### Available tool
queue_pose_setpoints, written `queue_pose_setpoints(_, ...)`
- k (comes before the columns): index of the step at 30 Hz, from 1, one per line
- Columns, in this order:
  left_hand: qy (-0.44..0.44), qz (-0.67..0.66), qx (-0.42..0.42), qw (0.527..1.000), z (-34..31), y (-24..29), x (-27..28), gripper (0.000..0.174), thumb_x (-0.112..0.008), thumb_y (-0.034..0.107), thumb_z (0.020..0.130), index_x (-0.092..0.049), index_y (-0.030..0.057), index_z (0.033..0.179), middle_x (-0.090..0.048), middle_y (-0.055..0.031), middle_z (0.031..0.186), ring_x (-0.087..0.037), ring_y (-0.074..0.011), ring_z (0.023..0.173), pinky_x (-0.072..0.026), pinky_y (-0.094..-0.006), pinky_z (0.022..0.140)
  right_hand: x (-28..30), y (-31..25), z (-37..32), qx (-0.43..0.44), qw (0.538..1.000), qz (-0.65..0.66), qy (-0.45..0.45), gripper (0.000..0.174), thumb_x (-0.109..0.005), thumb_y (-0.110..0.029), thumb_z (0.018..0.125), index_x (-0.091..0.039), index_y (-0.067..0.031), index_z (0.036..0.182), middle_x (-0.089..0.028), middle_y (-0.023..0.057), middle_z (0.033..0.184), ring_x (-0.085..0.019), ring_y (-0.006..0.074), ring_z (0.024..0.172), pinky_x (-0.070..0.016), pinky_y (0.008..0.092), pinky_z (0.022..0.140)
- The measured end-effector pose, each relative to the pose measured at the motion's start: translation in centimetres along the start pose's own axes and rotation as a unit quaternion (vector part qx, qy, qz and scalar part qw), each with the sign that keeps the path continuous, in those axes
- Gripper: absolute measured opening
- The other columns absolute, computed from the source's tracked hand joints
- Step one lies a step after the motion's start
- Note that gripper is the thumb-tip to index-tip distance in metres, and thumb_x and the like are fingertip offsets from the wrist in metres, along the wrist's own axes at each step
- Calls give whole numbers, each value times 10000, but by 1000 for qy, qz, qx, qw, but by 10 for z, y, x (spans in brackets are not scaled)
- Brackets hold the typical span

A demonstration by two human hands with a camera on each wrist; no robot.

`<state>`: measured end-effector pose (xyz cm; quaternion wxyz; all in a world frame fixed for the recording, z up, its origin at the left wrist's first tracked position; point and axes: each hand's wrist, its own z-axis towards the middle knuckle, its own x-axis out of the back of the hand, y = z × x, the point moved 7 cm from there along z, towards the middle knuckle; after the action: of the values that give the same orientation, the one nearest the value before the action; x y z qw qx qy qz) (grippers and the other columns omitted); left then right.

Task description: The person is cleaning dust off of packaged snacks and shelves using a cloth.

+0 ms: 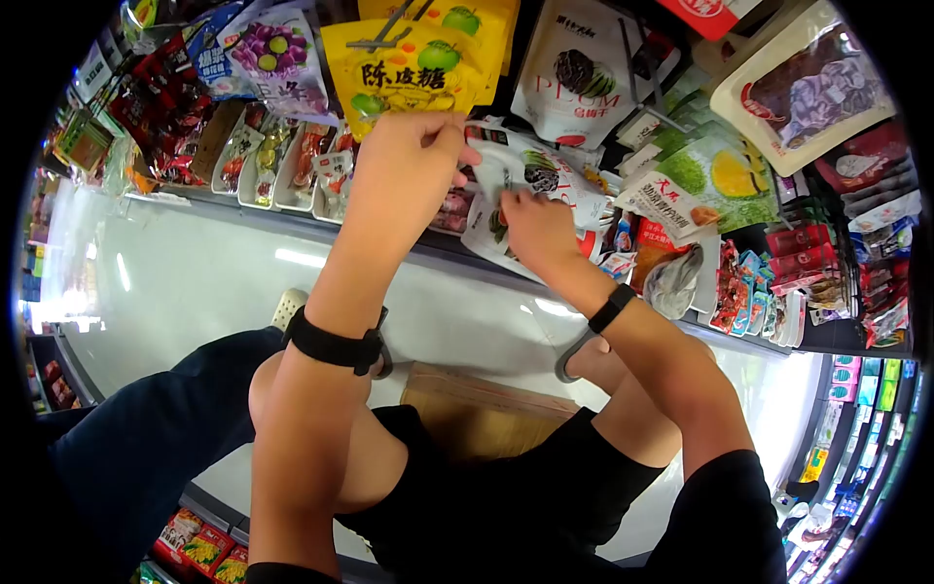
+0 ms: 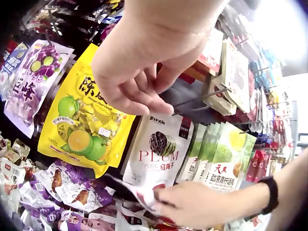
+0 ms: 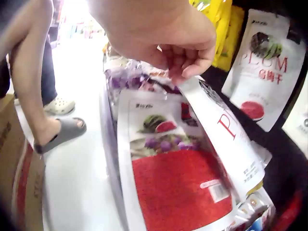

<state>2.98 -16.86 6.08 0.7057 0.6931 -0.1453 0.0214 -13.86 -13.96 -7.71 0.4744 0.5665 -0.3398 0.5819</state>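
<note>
My right hand [image 1: 540, 231] pinches the top edge of a white plum bag [image 3: 226, 125], which tilts over the front of the shelf. Under it lies a second plum bag [image 3: 178, 178] with a large red panel facing up. My left hand [image 2: 144, 72] hovers in front of the hanging yellow candy bag [image 2: 86, 118], its fingers loosely bent with nothing between them. Another plum bag [image 1: 576, 78] hangs on a hook, just right of the yellow one.
A purple grape bag [image 1: 275, 54] hangs to the left, and green-and-white bags [image 1: 705, 180] hang to the right. White bins [image 1: 255, 180] of small wrapped sweets line the shelf's front. Below stands a cardboard box [image 1: 486, 414]; another person's leg [image 1: 185, 389] is at the left.
</note>
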Motion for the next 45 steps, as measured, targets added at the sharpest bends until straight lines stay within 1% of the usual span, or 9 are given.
queue_pose_setpoints(9,-55,124,-84,987,-12,-6,-50,391,-535,263,1010,-625,-32,1251,-714,-158,1040,-667,-184,887,-506,-277,805,145,58,-32,-70,950,117,281,128,-659,-112,842,-550,-66,792,-594,118,725,-624,305,590,-495,406,508)
queue_pose_setpoints(11,-175,45,-65,981,-22,-4,-83,643,-507,352,1028,-317,-33,1507,-449,-214,1480,-478,-262,1317,-343,-332,1107,165,49,-46,-57,945,135,292,147,-672,-88,816,-533,-54,783,-578,116,718,-603,303,594,-481,407,513)
queue_pose_setpoints(15,-252,-111,-95,956,-49,21,-109,713,-530,349,1023,-224,-33,1541,-235,-208,1597,-178,-262,1501,-192,-370,1198,167,36,-64,-17,930,232,283,143,-709,-71,740,-598,-53,827,-590,86,739,-609,293,707,-501,390,589)
queue_pose_setpoints(19,-243,-77,-53,966,-53,28,-118,627,-536,298,1024,-308,-16,1517,-480,-182,1448,-473,-212,1311,-356,-323,1100,162,15,-75,64,924,259,275,126,-724,-66,714,-627,-39,790,-600,75,756,-605,274,725,-502,376,584)
queue_pose_setpoints(20,-180,-102,-75,975,-43,16,-121,436,-517,265,1034,-519,-36,1349,-660,-96,1113,-587,-130,982,-471,-278,894,161,13,-76,57,928,249,271,123,-724,-67,716,-627,-35,785,-590,77,745,-596,269,712,-498,378,580)
queue_pose_setpoints(24,-149,-16,-32,988,-32,2,-120,342,-508,262,1040,-620,-57,984,-554,-14,728,-442,-88,693,-415,-271,627,159,10,-79,66,928,258,261,128,-722,-79,733,-622,-28,794,-562,83,725,-573,262,683,-489,380,585)
queue_pose_setpoints(29,-134,-26,-71,988,-24,22,-117,355,-516,278,1038,-638,-52,986,-587,-5,760,-447,-83,711,-417,-266,659,178,56,-86,-30,903,316,291,160,-653,-25,771,-650,-26,931,-594,108,790,-598,312,745,-500,414,660)
queue_pose_setpoints(34,-100,-70,-99,987,-13,46,-96,398,-555,329,1021,-651,-55,981,-605,9,786,-474,-68,753,-420,-246,699,200,95,-81,-94,918,186,339,338,-646,-2,767,-605,-20,1102,-509,214,1323,-501,420,1198,-416,471,1008)
queue_pose_setpoints(45,21,-98,-140,985,7,58,-76,369,-643,293,966,-654,-75,944,-603,-54,726,-466,-82,702,-418,-268,646,177,116,-53,-145,829,427,330,227,-687,-69,854,-532,-5,1008,-555,140,1040,-571,266,941,-465,350,861)
